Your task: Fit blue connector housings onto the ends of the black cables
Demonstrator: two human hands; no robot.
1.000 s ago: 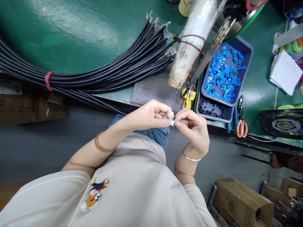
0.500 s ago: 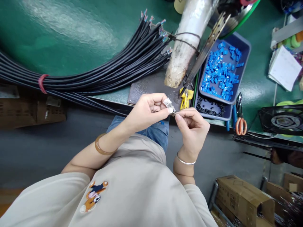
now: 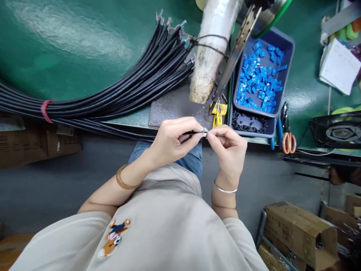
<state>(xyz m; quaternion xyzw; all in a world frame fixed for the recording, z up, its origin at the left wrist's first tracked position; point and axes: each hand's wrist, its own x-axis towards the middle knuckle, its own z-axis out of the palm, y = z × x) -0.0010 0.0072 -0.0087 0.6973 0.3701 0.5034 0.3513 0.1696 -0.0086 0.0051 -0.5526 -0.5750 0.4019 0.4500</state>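
My left hand is closed around a thin black cable, which shows dark between thumb and forefinger. At its tip, a small whitish bit sits by the fingertips, too small to make out clearly. My right hand pinches the same cable end, its thumb and forefinger almost touching the left fingertips. Both hands are just in front of the bench edge, above my lap. Behind them lies a yellow tool on a dark mat.
A bundle of black cables, tied by a red band, lies at left with stripped ends. A wrapped tube overhangs the mat. Trays hold blue parts and small black parts. Orange-handled scissors hang over the edge.
The left fingers have closed down on the cable, and the crumpled whitish material at their tips shows less. Both hands have come closer together. The view has shifted slightly.
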